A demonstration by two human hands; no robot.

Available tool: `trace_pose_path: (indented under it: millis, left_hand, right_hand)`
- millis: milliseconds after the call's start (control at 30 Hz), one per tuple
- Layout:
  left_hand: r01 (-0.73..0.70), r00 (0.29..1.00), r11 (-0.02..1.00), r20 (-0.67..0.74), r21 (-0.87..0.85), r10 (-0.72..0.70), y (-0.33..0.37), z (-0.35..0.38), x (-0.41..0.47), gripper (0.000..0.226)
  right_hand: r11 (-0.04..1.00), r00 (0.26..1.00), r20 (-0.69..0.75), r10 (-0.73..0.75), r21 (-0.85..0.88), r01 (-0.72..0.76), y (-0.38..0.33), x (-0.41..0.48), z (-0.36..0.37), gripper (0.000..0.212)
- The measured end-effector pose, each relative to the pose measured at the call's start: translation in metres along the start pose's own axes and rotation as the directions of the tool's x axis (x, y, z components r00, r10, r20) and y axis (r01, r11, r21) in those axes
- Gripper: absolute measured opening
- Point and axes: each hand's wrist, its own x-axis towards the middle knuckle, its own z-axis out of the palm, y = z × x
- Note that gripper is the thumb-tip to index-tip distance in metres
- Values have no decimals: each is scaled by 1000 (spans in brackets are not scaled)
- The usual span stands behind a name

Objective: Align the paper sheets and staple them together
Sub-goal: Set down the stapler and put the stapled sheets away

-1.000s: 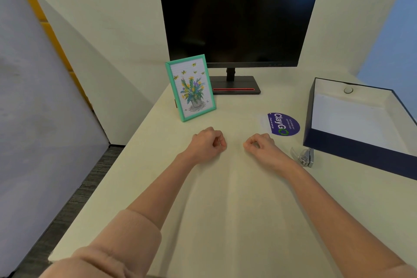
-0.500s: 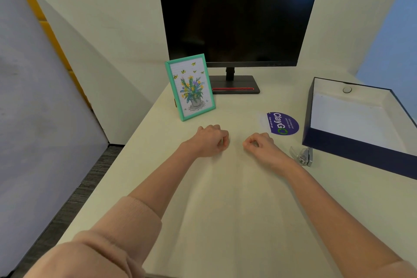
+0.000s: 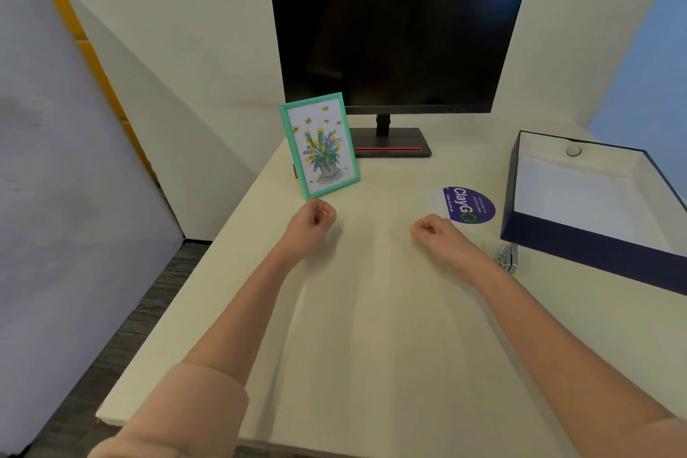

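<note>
Both hands curled, holding nothing — left hand [image 3: 310,225] well apart from the stapler [image 3: 506,257]; right hand [image 3: 433,234] near it.

Peach-pink sleeves [image 3: 186,413] (soft, thick fabric) bunched back; forearms [image 3: 241,309] bare.

Tabletop [image 3: 371,346]: cream, matte finish, reaching the back wall. Its left edge stands free above the floor.

Back wall [image 3: 186,30]: off-white, plain. Right-hand wall [image 3: 647,67]: pale blue.

At left stands a large grey-lilac panel [image 3: 55,197], its edge running at a slant in this view. A yellow strip [image 3: 93,59] shows along its upper edge.

Floor [image 3: 122,338]: dark grey carpet with a ribbed texture, seen between panel and tabletop.

A black monitor [image 3: 397,30], screen dark, stands on its flat base at the rear of the tabletop.

Lighting is soft and even, with faint shadows on the tabletop.
</note>
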Motion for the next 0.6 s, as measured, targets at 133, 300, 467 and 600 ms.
trace_pose_path:
  millis: [133, 300, 467, 600]
  left_hand:
    - [-92, 996, 996, -22, 6, 92, 29, 24, -15, 5]
    - [-222, 970, 973, 82, -69, 227, 94, 96, -39, 2]
    - [-322, 911, 929, 207, -180, 356, 167, 167, -81, 6]
    - [-374, 824, 897, 358, -237, 439, 222, 229, -129, 11]
  right_hand:
    - [993, 997, -71, 24, 117, -16, -7, -14, -10, 17]
    - [993, 959, -284, 16, 113, 16, -6, -62, -46, 16]
    - [998, 887, -461, 28, 67, 4, 19, -139, -124, 14]
    - [997, 811, -580, 68, 76, -30, 47, -209, -190, 10]
